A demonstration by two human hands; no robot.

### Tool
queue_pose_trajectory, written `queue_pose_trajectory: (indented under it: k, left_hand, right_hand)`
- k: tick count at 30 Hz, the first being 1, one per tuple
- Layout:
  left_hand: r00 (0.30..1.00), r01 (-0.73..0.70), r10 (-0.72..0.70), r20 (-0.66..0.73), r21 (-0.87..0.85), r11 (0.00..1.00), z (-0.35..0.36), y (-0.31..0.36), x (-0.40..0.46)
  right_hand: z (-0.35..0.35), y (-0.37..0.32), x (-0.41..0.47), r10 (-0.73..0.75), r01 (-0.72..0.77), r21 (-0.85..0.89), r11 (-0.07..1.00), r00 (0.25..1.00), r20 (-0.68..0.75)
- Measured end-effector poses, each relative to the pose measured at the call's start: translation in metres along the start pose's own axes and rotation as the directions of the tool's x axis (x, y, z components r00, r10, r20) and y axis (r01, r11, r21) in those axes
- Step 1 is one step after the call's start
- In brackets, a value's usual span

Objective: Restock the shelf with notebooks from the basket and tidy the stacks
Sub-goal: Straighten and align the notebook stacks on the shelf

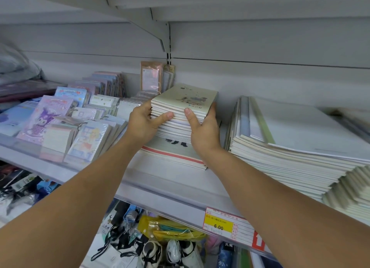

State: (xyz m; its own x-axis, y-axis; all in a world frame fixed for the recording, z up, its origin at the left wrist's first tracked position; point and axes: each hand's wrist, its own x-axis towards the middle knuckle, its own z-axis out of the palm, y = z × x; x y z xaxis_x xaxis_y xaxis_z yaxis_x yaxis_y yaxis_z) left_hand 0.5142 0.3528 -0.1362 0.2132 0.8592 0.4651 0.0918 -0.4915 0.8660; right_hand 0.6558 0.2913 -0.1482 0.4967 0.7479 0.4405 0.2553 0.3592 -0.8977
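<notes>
White shop shelving runs across in front of me, and on the shelf [180, 179] I am working at, the small stack [180, 115] of notebooks is my landmark for everything else. It sits toward the back wall on top of a few wider notebooks [174, 153] with a red stripe along the edge, and its upper part is skewed against the lower part, which I judge is why I have both hands on it. My left hand [143, 125] clasps its left side, thumb laid across the front edges and fingers gone round behind where I cannot see them; my right hand [204, 131] grips its right side, thumb pressed up the front edges and fingers wrapped round the far corner. Holding it from both sides lets me square the edges before letting go, I think. Right of the stack, close beside it, lies a bigger pile [290, 147] of large notebooks, fanned out and untidy, likely next for straightening. Left of the stack stand ring-bound pads [86, 135] in leaning rows. Below and right of it, on the shelf's front rail, hangs a yellow price tag [218, 225]. No basket is in sight
</notes>
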Motion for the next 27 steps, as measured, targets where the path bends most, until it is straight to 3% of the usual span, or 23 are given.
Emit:
queue_pose_trajectory:
  k: [11, 16, 20, 23, 27]
  left_hand:
    - [0.995, -0.072, 0.082, -0.053, 0.174, 0.982, -0.001, -0.005, -0.003]
    - [0.993, 0.102, -0.095, -0.068, 0.101, 0.990, 0.008, 0.015, -0.005]
    - [0.976, 0.145, -0.130, -0.173, 0.075, 0.987, 0.022, 0.021, -0.002]
    - [0.924, 0.256, -0.268, -0.272, -0.079, 0.964, 0.032, 0.028, -0.001]
    - [0.854, 0.347, -0.390, -0.343, -0.182, 0.920, 0.038, 0.040, 0.005]
  right_hand:
    - [-0.001, -0.005, -0.003, 0.006, -0.006, 0.000, 1.000, 1.000, -0.017]
    - [-0.001, -0.013, -0.006, 0.036, -0.036, 0.001, 0.999, 0.999, -0.010]
    - [0.002, -0.023, 0.000, 0.288, -0.290, 0.162, 0.943, 0.957, 0.038]
    - [-0.003, -0.017, 0.009, 0.462, -0.467, 0.445, 0.764, 0.878, 0.129]
    - [-0.007, -0.024, 0.016, 0.494, -0.503, 0.490, 0.712, 0.855, 0.160]
